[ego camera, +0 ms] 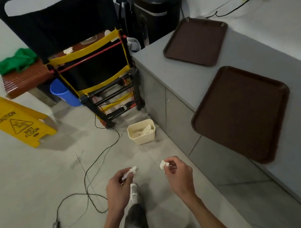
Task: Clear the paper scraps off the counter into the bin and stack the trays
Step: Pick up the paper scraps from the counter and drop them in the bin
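- The yellow floor sign lying tilted on the floor at the left reads "CAUTION" above a triangle pictogram of a slipping figure, and "WET FLOOR" below it (a small dark mark under that is too small to read).
- Nothing else carries legible writing.

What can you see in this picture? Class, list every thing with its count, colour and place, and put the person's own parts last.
trays: 2, brown, apart on the grey counter
bin: 1, cream, on the floor by the counter, paper inside
wet floor sign: 1, yellow, floor left
bucket: 1, blue, behind the cart
cart: 1, black and yellow
shredder: 1, black, far corner
cable: black, across the floor
paper scraps: 2, white, one in each hand
left hand: grip shut on a scrap
right hand: grip shut on a scrap
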